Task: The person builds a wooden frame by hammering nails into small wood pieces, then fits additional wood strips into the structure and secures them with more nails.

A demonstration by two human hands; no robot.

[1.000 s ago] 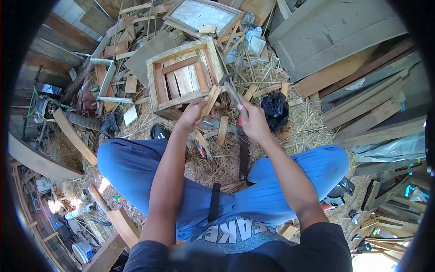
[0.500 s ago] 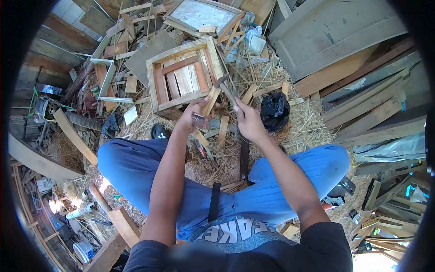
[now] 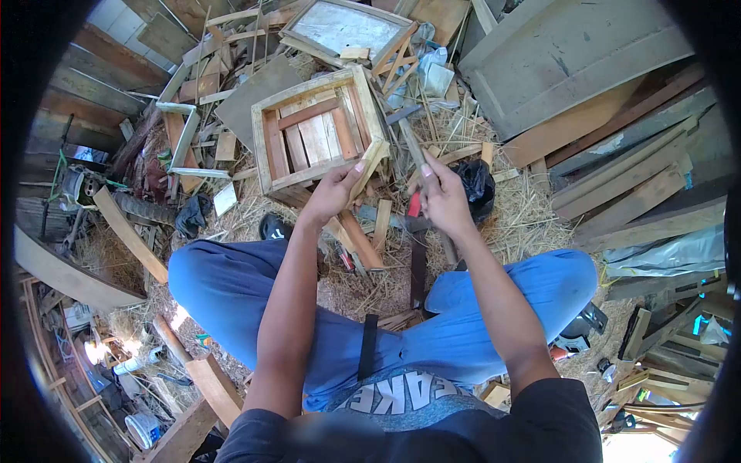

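A short, pale, narrow wooden piece is raised over the straw in front of the person, slanting, its upper end at the near right corner of a weathered, cream-coloured wooden box frame. Whether that end touches the corner I cannot tell. The left hand is closed around the piece's lower part, thumb along its face; the fingers beneath are mostly hidden.

The right hand is wrapped about the greyish wooden handle of a hammer with a dark metal head, thumb laid along the handle. The head sits beyond the wooden piece, near the box frame's right edge, with a narrow gap between handle and piece.

A crumpled black plastic bag lies just beside the right hand, crowding its outer side. Past the bag, pale loose straw leaves some open floor up to the edges of stacked long grey-brown boards. Behind these leans a large flat grey panel. The person's bent legs in blue trousers bound the near side.
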